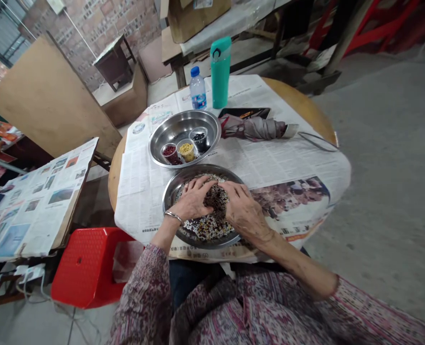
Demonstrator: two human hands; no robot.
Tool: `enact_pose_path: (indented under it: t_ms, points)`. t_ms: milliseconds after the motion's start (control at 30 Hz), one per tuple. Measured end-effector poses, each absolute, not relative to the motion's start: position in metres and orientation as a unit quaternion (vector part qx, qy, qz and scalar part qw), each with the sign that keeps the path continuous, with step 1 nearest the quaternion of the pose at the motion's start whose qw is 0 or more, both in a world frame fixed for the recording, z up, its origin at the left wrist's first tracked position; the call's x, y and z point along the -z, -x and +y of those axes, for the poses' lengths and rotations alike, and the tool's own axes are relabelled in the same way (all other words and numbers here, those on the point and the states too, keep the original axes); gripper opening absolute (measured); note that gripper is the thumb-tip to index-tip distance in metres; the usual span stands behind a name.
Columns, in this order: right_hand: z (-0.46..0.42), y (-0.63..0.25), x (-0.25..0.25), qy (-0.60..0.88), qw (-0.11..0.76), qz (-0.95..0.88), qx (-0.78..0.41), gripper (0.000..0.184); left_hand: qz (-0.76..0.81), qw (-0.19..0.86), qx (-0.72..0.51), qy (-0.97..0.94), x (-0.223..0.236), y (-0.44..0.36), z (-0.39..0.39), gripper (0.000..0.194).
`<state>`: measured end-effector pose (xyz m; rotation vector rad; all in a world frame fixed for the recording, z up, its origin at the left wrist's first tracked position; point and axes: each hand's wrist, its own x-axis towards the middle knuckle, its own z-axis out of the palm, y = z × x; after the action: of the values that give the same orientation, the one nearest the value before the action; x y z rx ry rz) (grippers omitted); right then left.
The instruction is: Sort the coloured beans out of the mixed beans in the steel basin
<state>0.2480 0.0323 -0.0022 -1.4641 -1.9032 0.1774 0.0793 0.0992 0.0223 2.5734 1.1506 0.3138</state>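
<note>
A steel bowl [170, 191] at the table's near side holds a mix of white, dark, yellow and reddish grains or beans [210, 225]. My left hand [194, 199], with a bracelet at the wrist, rests on the mix, fingers stretched and thumb apart. Across from it, my right hand [244, 211] reaches over the bowl's right side, fingers bent and touching the mix; its fingertips are partly hidden. Just beyond is a second steel bowl [162, 130] with three clear cups: dark red beans [170, 152], yellow beans [186, 151] and black beans [199, 139].
Newspaper covers the round table [316, 115]. Behind the bowls stand a water bottle [198, 91] and a teal flask [220, 74]. A folded umbrella [257, 127] lies by a dark tray [244, 113]. A red stool [85, 263] is at lower left, near a newspaper-covered side table [43, 201].
</note>
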Motion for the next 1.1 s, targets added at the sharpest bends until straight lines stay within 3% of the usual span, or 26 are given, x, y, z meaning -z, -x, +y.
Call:
enact_pose_path:
  t_ms: [67,233,433,467,567,633,767,900,1100]
  points:
    - [0.032,-0.248,0.003,0.565,0.363,-0.738,-0.071,0.051,0.407,0.148,-0.088,-0.897,-0.020,-0.082,0.103,0.069]
    - [0.032,-0.248,0.003,0.567,0.357,-0.739,-0.071,0.050,0.428,0.124,-0.120,-0.887,-0.015,-0.084,0.105,0.026]
    - [0.031,-0.249,0.002,0.566,0.357,-0.740,-0.074,0.048,0.481,0.144,-0.164,-0.849,-0.019,-0.066,0.073,0.005]
    - [0.031,-0.249,0.003,0.564,0.359,-0.740,-0.075,0.049,0.469,0.162,-0.159,-0.853,-0.021,-0.064,0.064,0.005]
    - [0.032,-0.249,0.006,0.554,0.386,-0.733,-0.078,0.049,0.434,0.194,-0.131,-0.870,-0.027,-0.064,0.038,0.037]
    - [0.033,-0.249,0.009,0.544,0.420,-0.722,-0.074,0.047,0.398,0.182,-0.096,-0.894,-0.029,-0.069,0.027,0.049]
    - [0.034,-0.250,0.014,0.530,0.465,-0.705,-0.074,0.038,0.330,0.084,-0.020,-0.940,-0.028,-0.084,0.031,0.034]
    - [0.034,-0.249,0.014,0.538,0.461,-0.702,-0.069,0.034,0.312,0.007,-0.029,-0.949,-0.022,-0.096,0.056,0.026]
    - [0.034,-0.247,0.009,0.540,0.446,-0.711,-0.062,0.032,0.464,0.035,-0.039,-0.884,-0.027,-0.076,0.078,0.026]
